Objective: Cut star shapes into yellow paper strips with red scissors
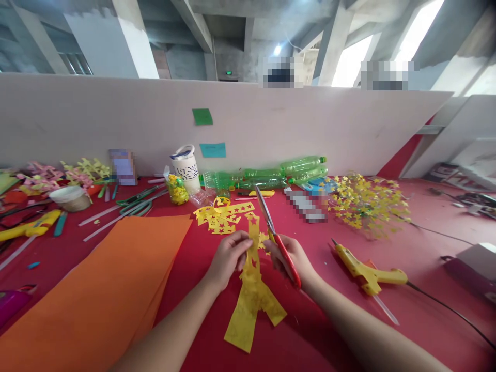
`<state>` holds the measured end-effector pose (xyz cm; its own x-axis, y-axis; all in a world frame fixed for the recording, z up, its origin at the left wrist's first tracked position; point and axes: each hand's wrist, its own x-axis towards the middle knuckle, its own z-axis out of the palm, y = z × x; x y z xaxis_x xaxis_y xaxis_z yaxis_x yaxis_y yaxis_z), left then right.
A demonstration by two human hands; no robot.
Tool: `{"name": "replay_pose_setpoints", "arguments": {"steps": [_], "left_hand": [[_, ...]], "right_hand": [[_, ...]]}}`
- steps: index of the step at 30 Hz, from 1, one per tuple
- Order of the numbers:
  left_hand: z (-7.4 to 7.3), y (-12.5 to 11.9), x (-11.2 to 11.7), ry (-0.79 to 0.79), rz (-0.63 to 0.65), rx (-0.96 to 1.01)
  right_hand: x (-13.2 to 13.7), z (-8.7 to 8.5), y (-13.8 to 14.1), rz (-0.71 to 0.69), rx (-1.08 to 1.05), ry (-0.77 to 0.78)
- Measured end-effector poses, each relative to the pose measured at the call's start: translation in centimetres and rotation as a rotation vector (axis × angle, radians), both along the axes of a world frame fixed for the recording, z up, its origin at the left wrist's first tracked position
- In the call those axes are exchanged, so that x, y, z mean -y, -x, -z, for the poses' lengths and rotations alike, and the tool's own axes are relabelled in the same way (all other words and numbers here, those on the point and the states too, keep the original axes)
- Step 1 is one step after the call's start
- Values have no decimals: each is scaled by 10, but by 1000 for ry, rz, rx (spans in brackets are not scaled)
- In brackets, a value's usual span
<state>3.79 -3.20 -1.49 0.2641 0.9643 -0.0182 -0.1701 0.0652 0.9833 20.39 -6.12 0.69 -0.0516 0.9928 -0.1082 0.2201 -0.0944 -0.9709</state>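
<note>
My left hand (229,260) pinches a strip of yellow felt (253,258) that has star-shaped holes cut through it. My right hand (290,253) grips red-handled scissors (284,253), their blades pointing up and away, close to the right of the strip. Below my hands, wider yellow felt pieces (242,320) lie on the red table. Small yellow stars (263,241) are partly hidden between my hands. Farther back lie several yellow scraps (222,219) with star cut-outs.
Orange sheets (104,274) cover the left side. A yellow glue gun (368,271) with a cord rests at right, before a bunch of yellow stars (364,204). Green bottles (267,178) and a white tumbler (186,168) stand along the partition (135,113).
</note>
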Motion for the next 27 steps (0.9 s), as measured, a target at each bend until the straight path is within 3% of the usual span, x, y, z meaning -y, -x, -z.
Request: {"name": "replay_pose_setpoints", "arguments": {"steps": [3,9,15,21,27], "left_hand": [[-4,10,-9,-26,-227,79],[-9,21,-18,-104,-448,132],[-11,23,-19,-142,-501,103],[-11,24,-20,-150,-454,83],[-12,24,-19,-102,-466,138]], "right_hand": [[0,-6,-5,-125,102,6],[4,-6,-6,-292,447,-72],[8,-11,-6,-318,524,-23],[10,-16,-3,-361,466,9],[10,-9,-4,-371,365,43]]}}
